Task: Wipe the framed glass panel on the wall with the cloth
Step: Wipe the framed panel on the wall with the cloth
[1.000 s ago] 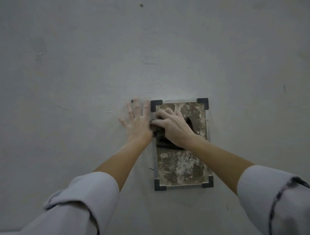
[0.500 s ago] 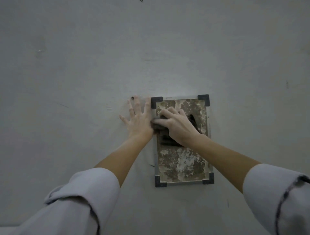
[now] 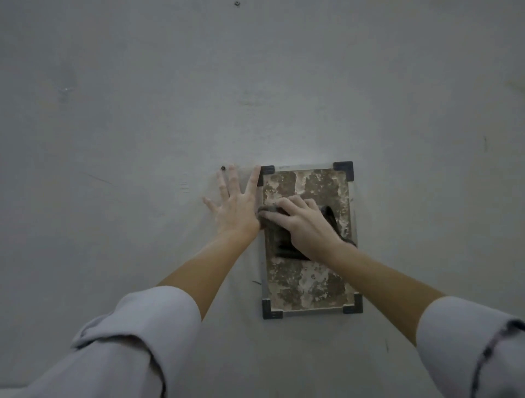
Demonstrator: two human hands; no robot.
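A small framed glass panel hangs on the grey wall, with black corner pieces and a mottled brown and white surface behind the glass. My right hand presses a dark cloth flat against the panel's middle left part. The cloth shows below and to the right of the hand. My left hand lies flat on the wall just left of the panel, fingers spread, its forefinger reaching the top left corner piece.
The grey wall fills the view. A small dark screw or plug sits just above my left fingertips, another at the top edge. Light grey sleeves cover both forearms near the bottom.
My right hand and the cloth have slid a little down the glass, so more of the top part shows. The left hand stays in place on the wall.
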